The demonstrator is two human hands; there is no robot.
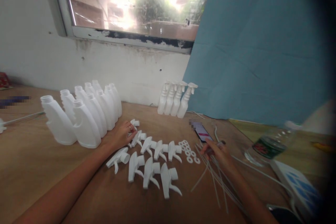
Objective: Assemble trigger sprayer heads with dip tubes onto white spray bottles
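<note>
My left hand (124, 134) is closed at the back end of the rows of white trigger spray heads (135, 166), with its curled fingers around one of them. Part of that head is hidden by the fingers. Over to the right, my right hand (215, 151) has its fingers pinched together at the upper ends of several thin, clear dip tubes (214, 178). Those tubes fan out on the table beneath it. Small white ring washers (187, 150) lie between the spray heads and my right hand.
Open-necked white bottles (86, 126) stand in rows at left. Several bottles with spray heads (173, 101) stand by the wall. A phone (202, 131) lies beyond my right hand. A clear water bottle (270, 145) and a white power strip (296, 185) are at right.
</note>
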